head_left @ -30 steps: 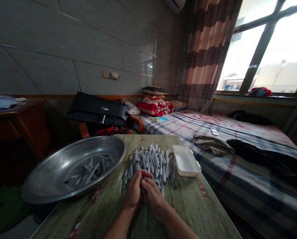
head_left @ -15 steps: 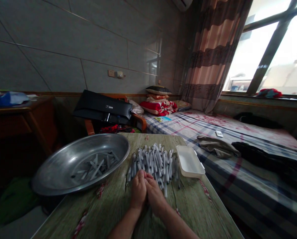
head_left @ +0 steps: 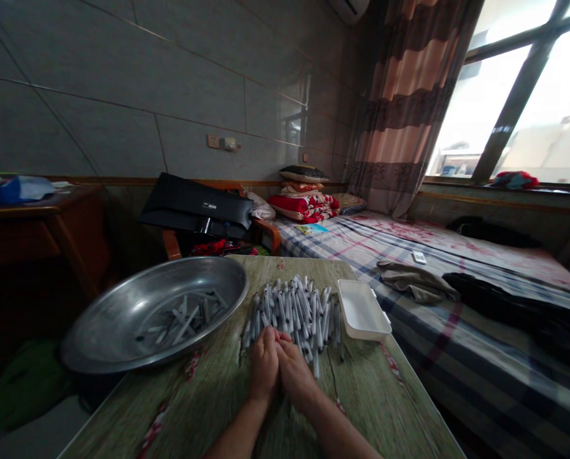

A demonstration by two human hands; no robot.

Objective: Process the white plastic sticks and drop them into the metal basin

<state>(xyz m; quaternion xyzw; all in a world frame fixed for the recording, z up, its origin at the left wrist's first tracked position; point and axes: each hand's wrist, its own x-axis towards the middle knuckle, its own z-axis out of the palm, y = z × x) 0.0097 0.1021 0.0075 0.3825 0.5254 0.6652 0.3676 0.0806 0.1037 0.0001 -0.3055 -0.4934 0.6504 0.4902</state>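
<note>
My left hand [head_left: 264,363] and my right hand [head_left: 292,368] are clasped together over the table, fingers closed against each other. No object sticks out of the clasp, though the space between the palms is hidden. Directly beyond the fingertips lies a heap of slim grey-white pens [head_left: 291,305] with dark ends, piled closely together. To the left of the hands is a wide metal basin [head_left: 136,287], with loose pieces [head_left: 185,322] like pen parts lying on its bottom. A shallow white plastic box [head_left: 363,308], showing nothing inside, sits to the right of the heap.
The wood-patterned table [head_left: 218,408] reaches up to a bed with a checked sheet [head_left: 342,245] on the right. Behind the table, a black monitor [head_left: 199,207] leans on a wooden chair [head_left: 270,234]. A desk [head_left: 50,217] stands at the far left.
Apart from a very slight shift of the camera view, nothing differs. Both hands stay clasped in the same place, and the pens, basin and box have not moved.
</note>
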